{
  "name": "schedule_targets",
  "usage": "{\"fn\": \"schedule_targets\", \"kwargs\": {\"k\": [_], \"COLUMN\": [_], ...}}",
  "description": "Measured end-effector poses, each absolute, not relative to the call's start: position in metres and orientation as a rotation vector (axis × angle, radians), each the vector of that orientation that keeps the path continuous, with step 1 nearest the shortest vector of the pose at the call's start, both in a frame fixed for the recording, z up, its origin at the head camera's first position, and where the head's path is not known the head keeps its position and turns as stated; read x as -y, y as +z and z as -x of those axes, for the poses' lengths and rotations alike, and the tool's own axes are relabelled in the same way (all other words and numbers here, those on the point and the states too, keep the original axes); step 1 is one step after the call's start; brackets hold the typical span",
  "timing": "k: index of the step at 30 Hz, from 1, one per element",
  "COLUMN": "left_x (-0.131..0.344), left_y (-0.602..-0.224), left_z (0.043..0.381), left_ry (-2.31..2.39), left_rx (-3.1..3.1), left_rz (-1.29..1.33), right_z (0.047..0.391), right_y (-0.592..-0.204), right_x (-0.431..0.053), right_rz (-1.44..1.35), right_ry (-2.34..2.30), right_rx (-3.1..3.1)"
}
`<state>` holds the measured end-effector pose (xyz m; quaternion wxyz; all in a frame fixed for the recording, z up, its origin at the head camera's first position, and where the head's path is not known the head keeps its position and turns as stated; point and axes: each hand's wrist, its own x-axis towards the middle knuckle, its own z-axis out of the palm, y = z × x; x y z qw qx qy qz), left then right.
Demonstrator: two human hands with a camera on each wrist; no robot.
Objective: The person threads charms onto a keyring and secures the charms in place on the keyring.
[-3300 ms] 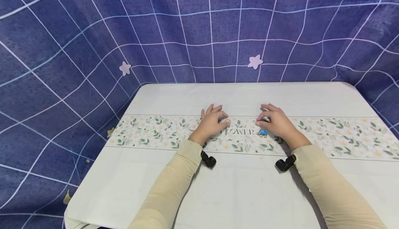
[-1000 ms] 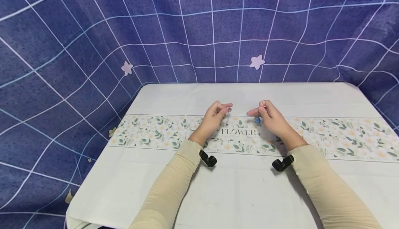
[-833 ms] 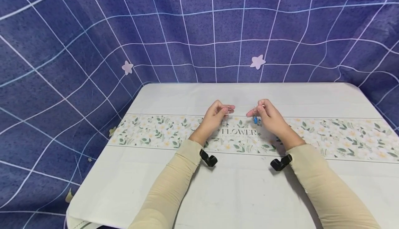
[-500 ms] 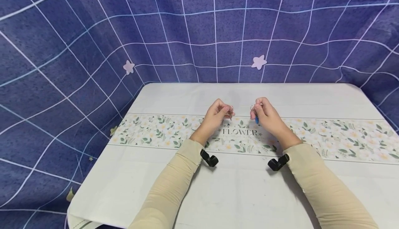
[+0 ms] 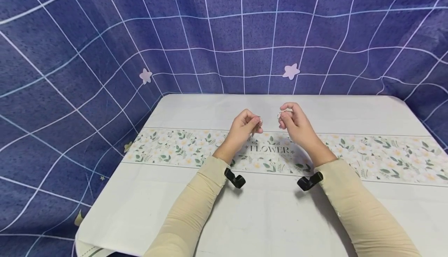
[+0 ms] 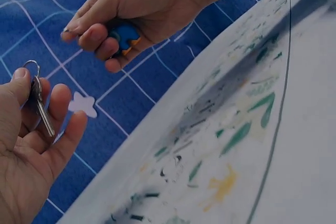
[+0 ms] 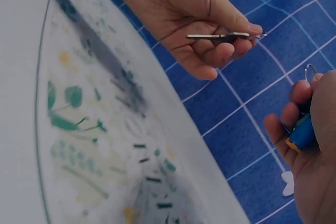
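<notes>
My left hand (image 5: 241, 130) pinches a small metal ring between thumb and index finger. From it a silver key (image 6: 44, 108) lies along the curled fingers, clear in both wrist views. My right hand (image 5: 297, 128) pinches another thin metal ring (image 7: 311, 69). A blue keychain charm (image 7: 305, 132) with orange edges sits against its curled fingers; the head view hides the charm behind the hand. Both hands are raised above the table, a short gap apart, with the two rings facing each other.
A white tablecloth (image 5: 266, 210) covers the table, crossed by a floral band (image 5: 175, 144) printed with "FLOWER". Behind and to the left hangs a blue curtain (image 5: 210, 35) with white grid lines and stars. Black wrist mounts (image 5: 235, 178) sit on the beige sleeves.
Both hands have lifted from the floral band, where the blue charm lay beside the right hand. The charm and key are now off the table, and the right hand has moved left and turned.
</notes>
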<state>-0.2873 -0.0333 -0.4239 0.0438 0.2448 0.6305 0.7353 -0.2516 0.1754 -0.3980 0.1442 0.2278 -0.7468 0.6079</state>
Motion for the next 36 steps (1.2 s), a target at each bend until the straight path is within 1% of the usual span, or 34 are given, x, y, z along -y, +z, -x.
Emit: {"fn": "schedule_targets", "kwargs": {"k": [6,14,21,29,36], "left_x": [0.030,0.024,0.022,0.023,0.020], "left_y": [-0.405,-0.382,-0.365,-0.362,-0.359], "left_z": [0.286,0.288,0.286,0.283,0.276], "left_ry": [2.255,2.288,2.309,2.350,2.335], "left_rx": [-1.929,-1.916,-1.957,-1.953,-2.034], "left_rz": [-0.786,-0.784,-0.792,-0.816,-0.928], "right_z": [0.243,0.256,0.256,0.255,0.251], "right_y": [-0.372,-0.372,-0.363,-0.359,-0.355], "right_x": [-0.170,-0.170,-0.167,-0.165,-0.164], "right_rz": [-0.654,-0.649,-0.673,-0.690,-0.724], "right_ry": [1.693,1.739,1.771,1.770,1.733], "right_rx": [2.155,2.051,1.975,1.948,1.970]}}
